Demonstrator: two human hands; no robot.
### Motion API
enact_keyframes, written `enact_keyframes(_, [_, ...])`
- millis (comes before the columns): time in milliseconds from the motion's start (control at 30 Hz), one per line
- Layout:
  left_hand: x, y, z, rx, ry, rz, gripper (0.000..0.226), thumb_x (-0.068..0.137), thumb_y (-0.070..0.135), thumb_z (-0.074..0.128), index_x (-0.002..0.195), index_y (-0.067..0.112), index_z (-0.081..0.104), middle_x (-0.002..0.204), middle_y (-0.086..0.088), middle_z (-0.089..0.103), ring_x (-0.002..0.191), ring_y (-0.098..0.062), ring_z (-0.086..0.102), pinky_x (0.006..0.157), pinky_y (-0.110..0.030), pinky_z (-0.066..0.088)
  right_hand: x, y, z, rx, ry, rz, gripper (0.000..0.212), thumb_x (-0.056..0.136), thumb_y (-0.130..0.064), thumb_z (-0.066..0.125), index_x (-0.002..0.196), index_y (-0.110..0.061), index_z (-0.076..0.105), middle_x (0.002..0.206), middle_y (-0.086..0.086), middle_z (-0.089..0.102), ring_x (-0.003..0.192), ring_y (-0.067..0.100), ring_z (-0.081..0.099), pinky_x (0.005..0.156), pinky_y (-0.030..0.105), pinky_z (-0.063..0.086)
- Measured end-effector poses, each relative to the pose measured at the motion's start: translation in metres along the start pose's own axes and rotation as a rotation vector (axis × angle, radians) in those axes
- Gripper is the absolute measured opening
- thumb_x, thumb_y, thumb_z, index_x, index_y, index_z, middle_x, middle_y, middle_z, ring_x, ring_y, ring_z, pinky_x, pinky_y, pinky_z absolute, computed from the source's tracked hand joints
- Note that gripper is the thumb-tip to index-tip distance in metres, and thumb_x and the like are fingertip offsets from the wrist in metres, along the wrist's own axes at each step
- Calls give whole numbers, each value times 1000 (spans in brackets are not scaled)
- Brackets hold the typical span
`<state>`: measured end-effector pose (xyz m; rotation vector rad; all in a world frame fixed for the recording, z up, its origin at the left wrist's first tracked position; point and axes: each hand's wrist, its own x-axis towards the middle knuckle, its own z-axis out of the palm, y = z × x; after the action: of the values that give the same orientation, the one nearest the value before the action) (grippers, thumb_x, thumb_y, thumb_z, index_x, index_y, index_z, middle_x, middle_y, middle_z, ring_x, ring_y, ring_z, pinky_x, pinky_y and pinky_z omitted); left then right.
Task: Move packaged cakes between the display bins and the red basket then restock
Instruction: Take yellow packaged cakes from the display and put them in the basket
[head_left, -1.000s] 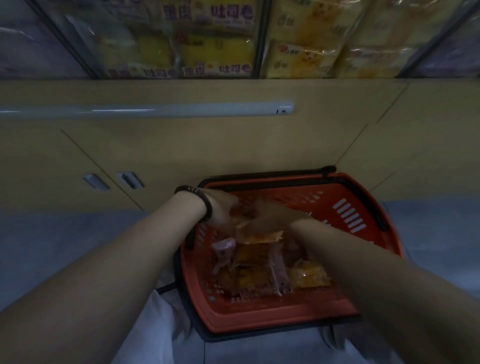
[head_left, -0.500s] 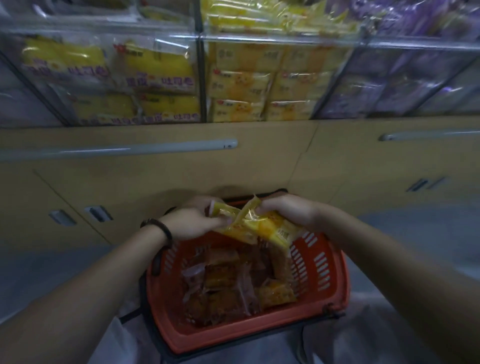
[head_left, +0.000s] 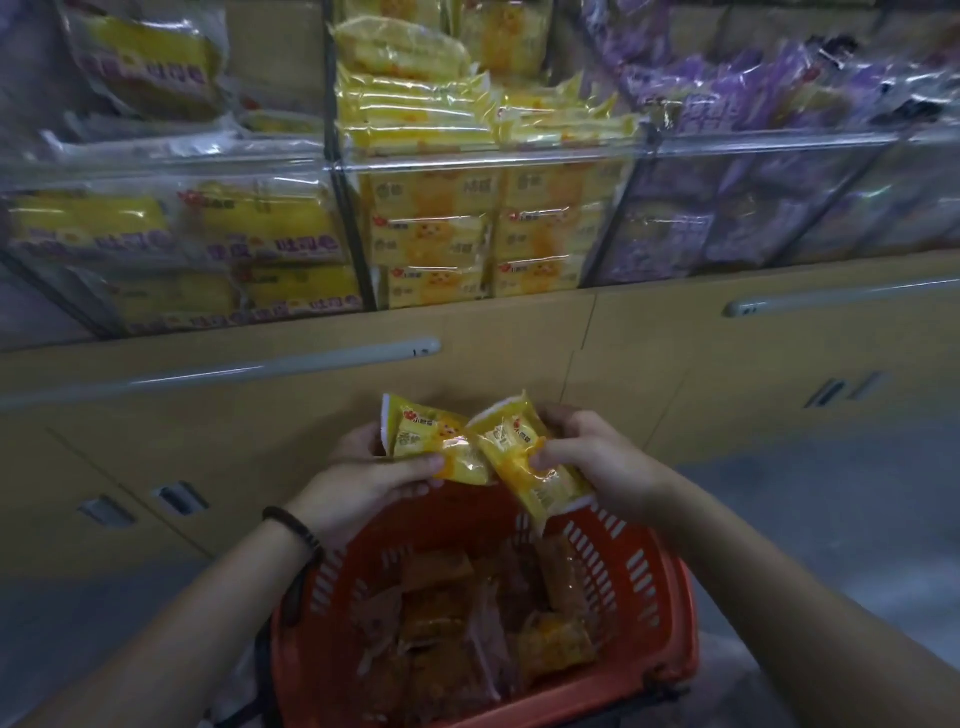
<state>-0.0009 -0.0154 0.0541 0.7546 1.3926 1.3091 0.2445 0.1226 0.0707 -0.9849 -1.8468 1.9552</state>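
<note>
My left hand (head_left: 363, 483) grips a yellow packaged cake (head_left: 434, 441) above the red basket (head_left: 654, 587). My right hand (head_left: 597, 457) holds a second yellow cake pack (head_left: 524, 462), tilted, its lower end hanging over the basket's far rim. The two packs touch in the middle. Several more wrapped cakes (head_left: 452, 639) lie inside the basket. Clear display bins stand above: the middle bin (head_left: 467, 156) holds matching yellow cake packs (head_left: 431, 239).
The left bin holds yellow toast packs (head_left: 270, 228), the right bin purple packs (head_left: 737, 223). Below the bins runs a tan cabinet front (head_left: 519, 353) with grey handle bars (head_left: 218, 371). Grey floor (head_left: 831, 493) lies around the basket. A dark bracelet (head_left: 293, 527) is on my left wrist.
Both hands have lifted out of the basket with yellow cake packs and risen toward the bins. The view has tilted upward, so more of the display bins shows.
</note>
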Motion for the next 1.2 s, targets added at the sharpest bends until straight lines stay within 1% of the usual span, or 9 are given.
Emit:
enact_keyframes(133, [-3, 6, 3, -14, 45, 68, 47, 72, 10, 91, 112, 1, 67, 99, -18, 77, 83, -29, 73, 71, -31, 62, -2, -11, -1, 7, 30, -67, 57, 78, -10, 75, 135, -11, 63, 118, 17, 77, 102, 32, 76, 83, 35, 60])
enact_keyframes(300, [-23, 34, 7, 21, 76, 153, 55, 73, 30, 94, 112, 1, 69, 100, -20, 76, 82, -31, 73, 69, -36, 61, -23, -39, 3, -3, 167, -227, 15, 97, -3, 61, 106, -7, 72, 82, -5, 76, 76, 10, 71, 70, 22, 53])
enact_keyframes(433, [-54, 76, 19, 78, 80, 293, 53, 65, 38, 88, 108, 10, 74, 99, -20, 77, 83, -35, 76, 72, -43, 62, -44, -65, 4, 31, 110, -417, 35, 99, -29, 65, 119, -1, 72, 107, 22, 73, 94, 28, 67, 84, 37, 52])
enact_keyframes(567, [-75, 135, 27, 287, 70, 468, 35, 66, 25, 89, 98, 18, 77, 96, -9, 81, 89, -28, 78, 74, -38, 64, -62, -110, 0, 66, 129, -549, 28, 92, -25, 67, 109, -6, 78, 87, 8, 71, 76, 16, 62, 64, 22, 50])
enact_keyframes(700, [-72, 207, 18, 494, 42, 650, 42, 76, 6, 91, 100, 34, 71, 94, -5, 80, 87, -23, 78, 70, -39, 64, -71, -180, -20, -204, 140, -720, 20, 101, -21, 67, 111, -6, 78, 86, 8, 71, 77, 11, 64, 66, 21, 50])
enact_keyframes(800, [-60, 259, 10, 652, 73, 772, 37, 79, 7, 88, 101, 28, 67, 89, -5, 77, 81, -24, 76, 67, -42, 62, -74, -234, -30, -294, 196, -788, 20, 102, -17, 62, 113, -12, 78, 100, 10, 77, 92, 19, 74, 78, 30, 58])
enact_keyframes(933, [-33, 316, 2, 628, 48, 778, 32, 80, 12, 87, 106, 20, 69, 95, -7, 78, 86, -25, 78, 74, -46, 65, -51, -291, -50, -449, 341, -812, 16, 98, -27, 70, 113, -22, 71, 101, 4, 77, 91, 25, 76, 72, 41, 61])
enact_keyframes(1133, [49, 357, -3, 886, 64, 708, 32, 73, 23, 95, 97, 25, 73, 87, 1, 79, 82, -18, 76, 77, -45, 64, 0, -362, -65, -850, 606, -731, 6, 99, -35, 71, 100, -31, 66, 88, -5, 70, 71, 8, 68, 54, 20, 49])
enact_keyframes(1200, [75, 365, 0, 1036, 85, 687, 36, 70, 32, 96, 96, 30, 71, 89, 7, 77, 84, -13, 73, 72, -37, 61, 19, -377, -67, -962, 701, -726, 11, 98, -39, 72, 102, -31, 67, 87, -9, 64, 75, 9, 63, 56, 23, 42])
